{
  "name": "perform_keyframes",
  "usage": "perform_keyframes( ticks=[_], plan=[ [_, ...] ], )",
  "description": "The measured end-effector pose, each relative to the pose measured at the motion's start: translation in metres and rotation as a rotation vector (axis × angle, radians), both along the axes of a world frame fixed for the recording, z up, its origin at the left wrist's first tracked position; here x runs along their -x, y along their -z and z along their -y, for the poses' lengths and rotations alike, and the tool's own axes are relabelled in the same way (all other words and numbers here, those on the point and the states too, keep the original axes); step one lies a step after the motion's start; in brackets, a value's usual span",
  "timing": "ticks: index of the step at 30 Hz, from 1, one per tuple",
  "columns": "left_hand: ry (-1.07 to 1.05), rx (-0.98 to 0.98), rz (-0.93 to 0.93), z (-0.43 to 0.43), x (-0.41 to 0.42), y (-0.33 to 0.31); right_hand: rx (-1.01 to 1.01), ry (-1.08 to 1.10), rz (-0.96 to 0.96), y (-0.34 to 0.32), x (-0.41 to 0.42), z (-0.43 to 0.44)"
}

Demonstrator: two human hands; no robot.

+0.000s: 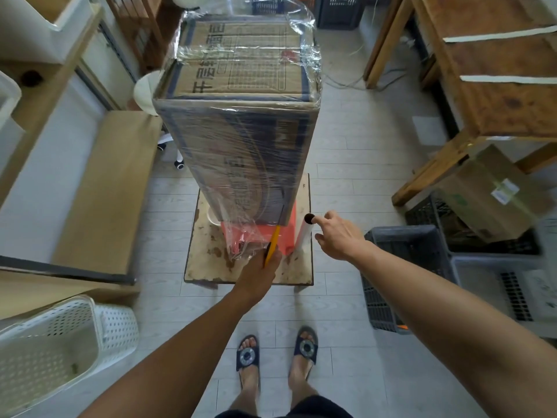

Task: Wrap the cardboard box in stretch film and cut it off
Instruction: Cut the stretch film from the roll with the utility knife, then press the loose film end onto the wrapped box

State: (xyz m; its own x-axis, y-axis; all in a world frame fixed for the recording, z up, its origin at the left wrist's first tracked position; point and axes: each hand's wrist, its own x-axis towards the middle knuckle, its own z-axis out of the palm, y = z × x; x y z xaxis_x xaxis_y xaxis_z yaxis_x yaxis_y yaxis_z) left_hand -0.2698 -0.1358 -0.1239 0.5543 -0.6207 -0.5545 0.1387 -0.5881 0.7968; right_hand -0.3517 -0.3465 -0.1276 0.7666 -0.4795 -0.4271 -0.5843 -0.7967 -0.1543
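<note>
While crates point(404, 260) crowd the low table's point(205, 267) right edge, the film-wrapped cardboard box point(241, 146) stands upright; left hand point(259, 276) grips a yellow cutter point(275, 239) (blade against film), right hand point(337, 236) open, fingertip on the film roll point(305, 233).

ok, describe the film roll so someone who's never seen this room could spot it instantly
Start at the tall cardboard box wrapped in clear film, standing on a red stool on a low wooden platform mid-floor. At the box's base on the right, by the stool, stands a slim white stretch film roll, upright, the right hand at its top. Unlike the yellow cutter in the left hand, it is white with a dark hollow core.
</note>
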Motion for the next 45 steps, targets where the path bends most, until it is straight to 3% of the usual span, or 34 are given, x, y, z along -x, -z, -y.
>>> perform_keyframes(
  ticks=[5,11,18,21,25,32,36,45],
  plan=[
    [0.067,0.111,0.136,0.005,0.001,-0.027,-0.003,-0.001,0.075,-0.016,0.007,0.002],
    [0.18,0.161,0.391,0.005,-0.017,-0.069,-0.079,0.075,0.357,-0.056,0.011,-0.013],
    [0.244,0.309,0.652,0.011,-0.043,-0.137,-0.426,0.275,0.842,-0.138,0.01,-0.047],
    [0.287,0.37,0.755,0.01,-0.051,-0.155,-0.577,0.34,0.962,-0.168,0.003,-0.058],
    [0.327,0.427,0.9,0.009,-0.061,-0.179,-0.629,0.41,1.056,-0.194,-0.007,-0.064],
    [0.39,0.48,1.229,0.012,-0.107,-0.238,-0.559,0.392,1.204,-0.236,-0.037,-0.063],
    [0.404,0.447,1.337,0.022,-0.135,-0.264,-0.358,0.424,1.181,-0.251,-0.065,-0.058],
    [0.282,0.186,1.19,0.059,-0.189,-0.261,-0.023,0.322,0.942,-0.264,-0.106,-0.05]
  ],
)
